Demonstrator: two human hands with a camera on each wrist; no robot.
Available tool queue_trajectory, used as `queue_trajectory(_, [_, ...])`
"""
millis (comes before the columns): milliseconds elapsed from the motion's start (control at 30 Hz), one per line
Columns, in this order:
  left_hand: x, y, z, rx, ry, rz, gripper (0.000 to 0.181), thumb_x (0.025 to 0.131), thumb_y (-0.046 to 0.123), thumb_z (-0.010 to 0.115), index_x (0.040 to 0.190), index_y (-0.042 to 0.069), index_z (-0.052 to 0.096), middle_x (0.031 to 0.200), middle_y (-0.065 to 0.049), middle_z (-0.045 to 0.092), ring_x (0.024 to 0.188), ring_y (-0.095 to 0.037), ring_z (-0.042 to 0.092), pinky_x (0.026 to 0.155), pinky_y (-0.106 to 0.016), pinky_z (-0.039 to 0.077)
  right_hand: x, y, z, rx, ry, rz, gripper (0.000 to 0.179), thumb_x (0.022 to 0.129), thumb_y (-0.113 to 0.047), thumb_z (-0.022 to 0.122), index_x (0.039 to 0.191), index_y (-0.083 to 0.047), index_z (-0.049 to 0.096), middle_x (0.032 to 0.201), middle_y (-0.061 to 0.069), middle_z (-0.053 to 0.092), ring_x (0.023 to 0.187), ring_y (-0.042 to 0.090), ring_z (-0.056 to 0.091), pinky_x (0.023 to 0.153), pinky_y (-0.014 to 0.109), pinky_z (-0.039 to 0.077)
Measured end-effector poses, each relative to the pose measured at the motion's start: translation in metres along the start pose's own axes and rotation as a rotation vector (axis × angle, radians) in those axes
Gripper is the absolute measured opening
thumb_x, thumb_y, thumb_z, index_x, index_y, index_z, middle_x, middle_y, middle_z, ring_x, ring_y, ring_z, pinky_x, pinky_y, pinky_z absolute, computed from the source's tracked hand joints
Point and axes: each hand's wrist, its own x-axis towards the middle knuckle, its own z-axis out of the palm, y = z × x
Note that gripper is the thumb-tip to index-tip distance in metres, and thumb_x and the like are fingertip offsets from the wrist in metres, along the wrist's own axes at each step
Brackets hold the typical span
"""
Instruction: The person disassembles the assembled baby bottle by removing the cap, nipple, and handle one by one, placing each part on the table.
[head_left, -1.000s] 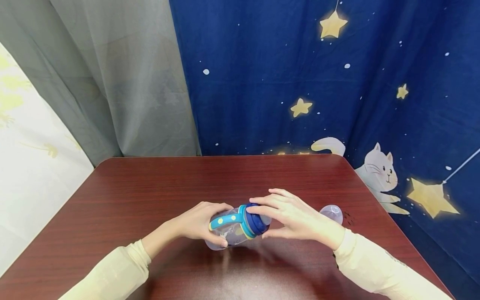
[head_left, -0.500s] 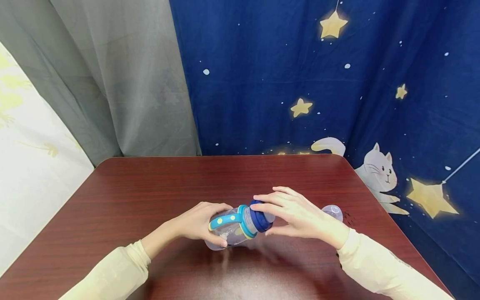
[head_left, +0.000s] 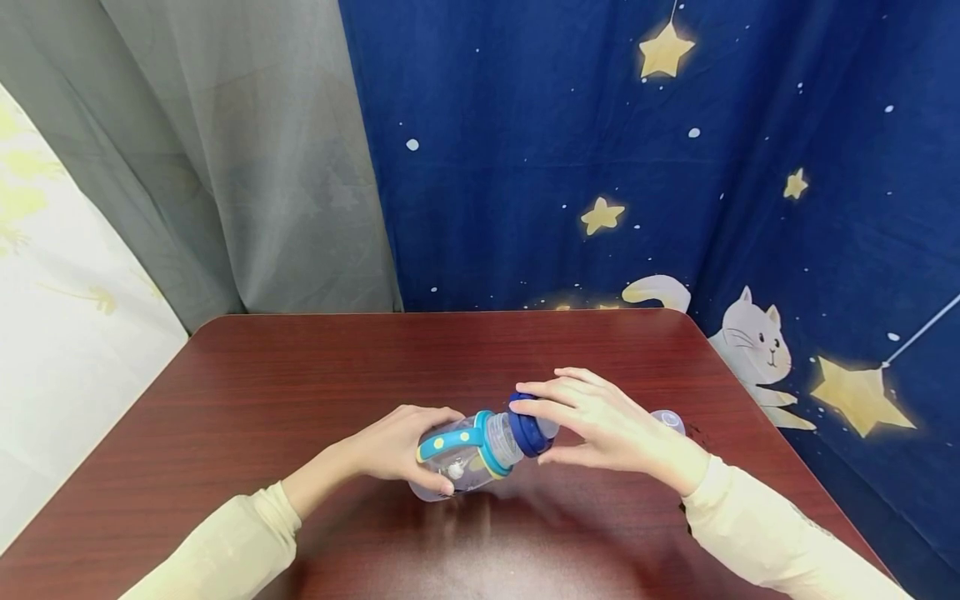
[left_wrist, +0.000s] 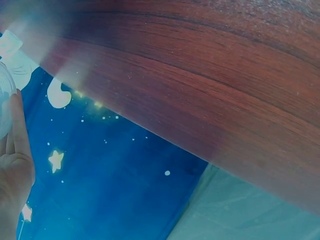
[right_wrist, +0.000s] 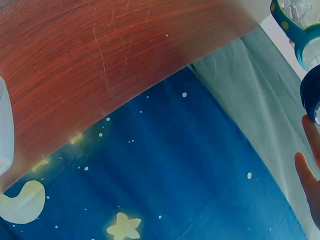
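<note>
In the head view, a clear baby bottle (head_left: 465,468) with a teal handle (head_left: 450,442) lies tilted above the table, its mouth to the right. My left hand (head_left: 401,442) grips the bottle's body, thumb on the near side. The bottle's clear threaded neck (head_left: 503,442) shows between the teal ring and a dark blue collar (head_left: 529,429). Fingers and thumb of my right hand (head_left: 592,421) pinch that collar, which bears a pale translucent tip (head_left: 548,427). The right wrist view catches the collar (right_wrist: 311,92) and teal handle (right_wrist: 285,25) at its right edge.
A clear domed cap (head_left: 668,420) stands on the table behind my right wrist, partly hidden by it. The dark red wooden table (head_left: 337,358) ends at a far edge before a grey curtain (head_left: 292,167) and a blue starry curtain (head_left: 510,167).
My right hand has moved right and slightly up with the dark blue collar, baring more of the bottle's neck. The left hand and bottle have stayed nearly still.
</note>
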Motion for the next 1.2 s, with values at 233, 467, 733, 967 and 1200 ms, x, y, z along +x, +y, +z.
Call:
queue_trajectory(233, [-0.001,0.0,0.002,0.001,0.007,0.007,0.068,0.063,0.058,0.068,0.115,0.017,0.05,0.094,0.014,0.055,0.079,-0.001,0.051,0.066,-0.021,0.044,-0.001,0.002,-0.006,-0.008,0.021,0.003,0.063,0.073,-0.043,0.068,0.126,-0.015,0.048,0.126,0.004,0.047,0.114,0.014,0.042,0.095,0.039,0.028])
queue_trajectory(467, [-0.001,0.0,0.005,0.014,0.033,0.03,0.067,0.063,0.057,0.068,0.114,0.017,0.051,0.094,0.014,0.055,0.078,-0.001,0.051,0.065,-0.021,0.044,-0.003,0.005,-0.011,-0.019,0.065,-0.004,0.063,0.071,-0.042,0.07,0.124,-0.014,0.05,0.126,0.004,0.048,0.112,0.016,0.045,0.094,0.039,0.03])
queue_trajectory(733, [-0.001,0.001,0.008,0.024,0.047,0.043,0.067,0.063,0.057,0.068,0.114,0.017,0.051,0.094,0.015,0.055,0.078,-0.001,0.051,0.065,-0.021,0.044,-0.003,0.008,-0.019,-0.038,0.16,-0.048,0.058,0.073,-0.041,0.068,0.121,-0.012,0.053,0.124,0.006,0.049,0.107,0.019,0.049,0.09,0.042,0.034])
queue_trajectory(967, [0.0,0.001,0.008,0.013,0.036,0.028,0.067,0.063,0.057,0.068,0.114,0.017,0.05,0.094,0.013,0.056,0.079,-0.002,0.052,0.066,-0.021,0.044,0.0,0.01,-0.025,-0.04,0.214,-0.058,0.057,0.073,-0.04,0.069,0.12,-0.011,0.055,0.124,0.006,0.05,0.108,0.019,0.049,0.09,0.043,0.033])
queue_trajectory(1200, [0.0,0.001,0.008,0.011,0.029,0.023,0.068,0.064,0.058,0.068,0.114,0.017,0.05,0.094,0.012,0.056,0.079,-0.002,0.052,0.067,-0.021,0.044,0.002,0.013,-0.03,-0.055,0.249,-0.056,0.057,0.073,-0.04,0.069,0.119,-0.009,0.055,0.123,0.007,0.05,0.108,0.02,0.049,0.09,0.043,0.033])
